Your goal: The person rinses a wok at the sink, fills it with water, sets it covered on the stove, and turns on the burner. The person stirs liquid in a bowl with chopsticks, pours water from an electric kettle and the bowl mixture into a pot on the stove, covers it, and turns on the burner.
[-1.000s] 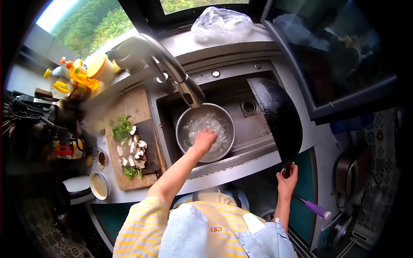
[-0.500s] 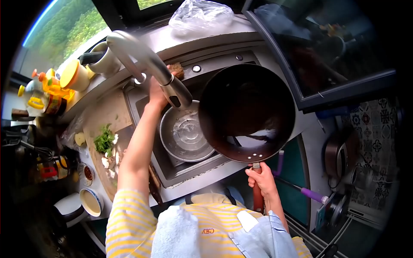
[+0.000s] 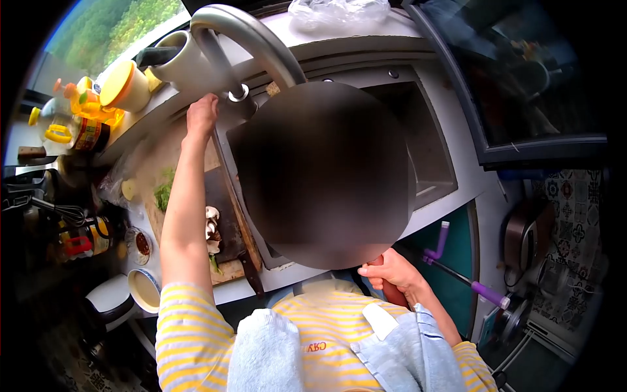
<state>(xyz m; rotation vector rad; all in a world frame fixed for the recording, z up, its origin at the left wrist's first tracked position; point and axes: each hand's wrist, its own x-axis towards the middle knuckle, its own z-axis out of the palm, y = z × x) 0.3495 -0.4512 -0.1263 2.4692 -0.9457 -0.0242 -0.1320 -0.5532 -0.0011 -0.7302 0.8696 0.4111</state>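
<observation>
My right hand (image 3: pixel 392 271) is wrapped round the red-brown handle (image 3: pixel 394 294) of a large dark frying pan (image 3: pixel 326 176). The pan is over the sink (image 3: pixel 437 137), blurred and tilted, and covers most of the metal basin below. Left of the base of the steel faucet (image 3: pixel 258 32), my left hand (image 3: pixel 203 112) is raised with its fingers curled in; whether they grip anything there is hidden. Beneath my left forearm is the cutting board (image 3: pixel 186 153), bearing sliced mushrooms (image 3: pixel 212 225) and green leaves (image 3: pixel 163 189).
A knife (image 3: pixel 251 274) lies along the board's right edge, its handle over the counter front. On the sill stand a white pot (image 3: pixel 186 62), a yellow-lidded tub (image 3: pixel 124 85) and several bottles. An open window pane (image 3: pixel 522 85) juts in at right. A bowl (image 3: pixel 144 291) sits lower left.
My left hand has moved away from the brown scrubber behind the faucet, to the left of the faucet base. The pan has swung left and tilted, now covering the metal basin and the spout's end.
</observation>
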